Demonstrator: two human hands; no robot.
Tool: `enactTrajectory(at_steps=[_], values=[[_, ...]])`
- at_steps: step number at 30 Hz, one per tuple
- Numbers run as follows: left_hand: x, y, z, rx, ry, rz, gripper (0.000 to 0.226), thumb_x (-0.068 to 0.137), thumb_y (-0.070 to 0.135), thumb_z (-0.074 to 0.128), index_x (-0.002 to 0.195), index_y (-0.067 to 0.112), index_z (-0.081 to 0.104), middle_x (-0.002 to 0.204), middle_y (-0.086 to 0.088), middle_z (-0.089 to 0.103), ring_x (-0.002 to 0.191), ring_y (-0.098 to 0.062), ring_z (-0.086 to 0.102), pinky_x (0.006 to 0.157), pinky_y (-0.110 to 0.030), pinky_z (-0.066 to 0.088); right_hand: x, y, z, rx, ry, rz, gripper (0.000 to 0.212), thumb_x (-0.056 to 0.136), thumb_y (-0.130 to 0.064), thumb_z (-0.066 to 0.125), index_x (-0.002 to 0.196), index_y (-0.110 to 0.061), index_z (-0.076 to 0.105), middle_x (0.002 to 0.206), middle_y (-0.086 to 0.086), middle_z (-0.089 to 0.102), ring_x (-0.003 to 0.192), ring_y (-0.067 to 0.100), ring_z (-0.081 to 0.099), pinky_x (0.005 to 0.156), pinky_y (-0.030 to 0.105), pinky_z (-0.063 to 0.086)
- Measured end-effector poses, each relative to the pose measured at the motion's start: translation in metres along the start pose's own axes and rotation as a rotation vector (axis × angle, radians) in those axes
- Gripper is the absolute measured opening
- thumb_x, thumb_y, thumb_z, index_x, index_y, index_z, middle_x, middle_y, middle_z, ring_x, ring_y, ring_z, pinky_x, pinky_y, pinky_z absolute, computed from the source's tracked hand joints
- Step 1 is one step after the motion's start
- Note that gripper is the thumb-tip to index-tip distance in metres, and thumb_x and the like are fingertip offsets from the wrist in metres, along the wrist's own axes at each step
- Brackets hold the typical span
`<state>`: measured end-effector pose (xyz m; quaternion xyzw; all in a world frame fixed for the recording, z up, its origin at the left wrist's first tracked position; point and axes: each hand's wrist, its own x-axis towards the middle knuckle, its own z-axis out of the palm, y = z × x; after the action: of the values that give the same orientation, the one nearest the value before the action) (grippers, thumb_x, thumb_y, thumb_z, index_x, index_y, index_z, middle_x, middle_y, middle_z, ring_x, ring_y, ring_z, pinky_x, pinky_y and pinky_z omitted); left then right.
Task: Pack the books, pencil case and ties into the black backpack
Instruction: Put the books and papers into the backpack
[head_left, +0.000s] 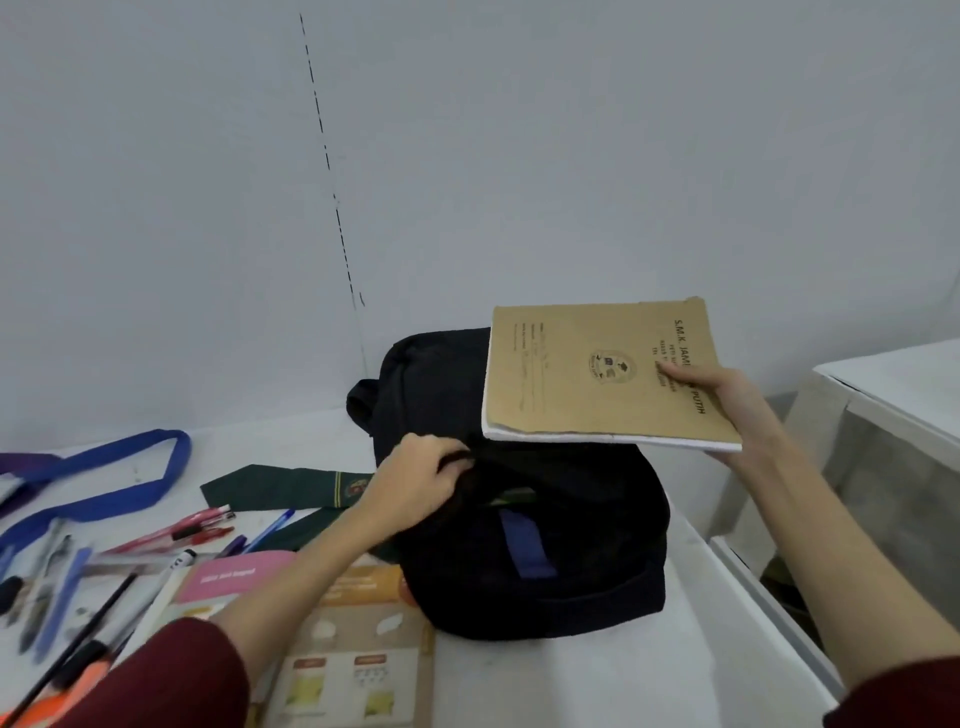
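White table | left hand grips black backpack rim | right hand fingers clamp brown book above

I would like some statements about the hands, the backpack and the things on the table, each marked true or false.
1. The right hand holds a brown paper-covered exercise book above the black fabric backpack. True.
2. The left hand holds a red pen. False: it grips the backpack's opening.
3. The dark green tie lies inside the backpack. False: it lies on the white table.
4. A blue strap lies on the table left of the tie. True.
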<state>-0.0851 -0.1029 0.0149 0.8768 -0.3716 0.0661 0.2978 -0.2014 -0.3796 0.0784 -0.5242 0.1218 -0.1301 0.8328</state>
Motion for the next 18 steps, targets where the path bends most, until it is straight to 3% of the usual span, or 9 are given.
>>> enactTrajectory(at_steps=[2, 3, 5, 7, 10, 12, 14, 16, 18], values=[[0.021, -0.008, -0.017, -0.188, 0.139, -0.237, 0.036, 0.091, 0.014, 0.056, 0.055, 0.013, 0.050, 0.055, 0.000, 0.051, 0.054, -0.012, 0.046, 0.053, -0.020, 0.034, -0.001, 0.000, -0.001, -0.033, -0.043, 0.033, 0.028, 0.070, -0.011, 0.062, 0.097, -0.009, 0.067, 0.090, 0.006, 0.074, 0.074, 0.020, 0.072, 0.061, 0.029, 0.059], [0.032, -0.012, -0.028, -0.292, 0.198, -0.380, 0.037, 0.091, 0.014, 0.055, 0.055, 0.012, 0.045, 0.056, -0.002, 0.047, 0.056, -0.015, 0.044, 0.051, -0.020, 0.031, -0.002, -0.001, -0.001, -0.066, -0.067, 0.057, 0.027, 0.069, -0.012, 0.061, 0.096, -0.008, 0.067, 0.088, 0.007, 0.074, 0.071, 0.020, 0.072, 0.059, 0.028, 0.059], [0.054, -0.018, -0.052, -0.578, 0.322, -0.585, 0.028, 0.091, 0.015, 0.055, 0.064, 0.007, 0.051, 0.070, -0.009, 0.053, 0.071, -0.021, 0.051, 0.062, -0.027, 0.038, -0.005, -0.003, 0.001, -0.167, -0.124, 0.157, 0.025, 0.071, -0.012, 0.060, 0.094, -0.005, 0.067, 0.083, 0.010, 0.074, 0.065, 0.021, 0.071, 0.055, 0.028, 0.058], [0.075, -0.017, -0.080, -0.841, 0.440, -0.652, 0.024, 0.092, 0.014, 0.055, 0.069, 0.007, 0.053, 0.075, -0.009, 0.057, 0.075, -0.022, 0.055, 0.065, -0.030, 0.045, -0.001, 0.000, 0.002, -0.258, -0.176, 0.267, 0.025, 0.074, -0.009, 0.058, 0.095, -0.001, 0.067, 0.085, 0.015, 0.073, 0.065, 0.025, 0.071, 0.054, 0.030, 0.058], [0.106, 0.002, -0.114, -0.921, 0.536, -0.572, 0.022, 0.094, 0.016, 0.054, 0.073, 0.008, 0.054, 0.076, -0.005, 0.057, 0.067, -0.017, 0.056, 0.060, -0.027, 0.047, 0.012, 0.016, 0.001, -0.254, -0.132, 0.315, 0.028, 0.076, -0.006, 0.058, 0.102, 0.001, 0.064, 0.089, 0.016, 0.072, 0.068, 0.026, 0.071, 0.058, 0.031, 0.059], [0.123, 0.025, -0.127, -0.806, 0.554, -0.516, 0.023, 0.094, 0.020, 0.051, 0.073, 0.009, 0.052, 0.077, -0.004, 0.055, 0.070, -0.019, 0.055, 0.062, -0.026, 0.045, 0.025, 0.031, 0.003, -0.138, -0.027, 0.292, 0.022, 0.083, -0.003, 0.056, 0.104, 0.000, 0.061, 0.085, 0.014, 0.072, 0.064, 0.023, 0.071, 0.054, 0.030, 0.058], [0.135, 0.048, -0.131, -0.651, 0.543, -0.442, 0.035, 0.095, 0.021, 0.046, 0.061, 0.014, 0.039, 0.064, 0.000, 0.043, 0.060, -0.016, 0.043, 0.050, -0.022, 0.035, 0.041, 0.046, 0.009, 0.010, 0.144, 0.195, 0.015, 0.090, 0.000, 0.050, 0.103, -0.002, 0.059, 0.084, 0.013, 0.068, 0.060, 0.020, 0.069, 0.048, 0.028, 0.056], [0.146, 0.069, -0.131, -0.492, 0.538, -0.330, 0.043, 0.096, 0.021, 0.041, 0.057, 0.016, 0.026, 0.057, 0.003, 0.031, 0.051, -0.013, 0.029, 0.041, -0.020, 0.023, 0.058, 0.063, 0.024, 0.104, 0.277, 0.089, 0.019, 0.094, 0.000, 0.045, 0.109, -0.001, 0.056, 0.090, 0.012, 0.065, 0.071, 0.021, 0.066, 0.056, 0.030, 0.057], [0.153, 0.084, -0.128, -0.362, 0.536, -0.221, 0.046, 0.098, 0.021, 0.039, 0.055, 0.016, 0.023, 0.055, 0.003, 0.029, 0.048, -0.011, 0.026, 0.043, -0.022, 0.022, 0.072, 0.081, 0.048, 0.164, 0.269, 0.053, 0.028, 0.098, -0.005, 0.043, 0.124, 0.000, 0.050, 0.107, 0.015, 0.063, 0.092, 0.026, 0.063, 0.069, 0.034, 0.056]])
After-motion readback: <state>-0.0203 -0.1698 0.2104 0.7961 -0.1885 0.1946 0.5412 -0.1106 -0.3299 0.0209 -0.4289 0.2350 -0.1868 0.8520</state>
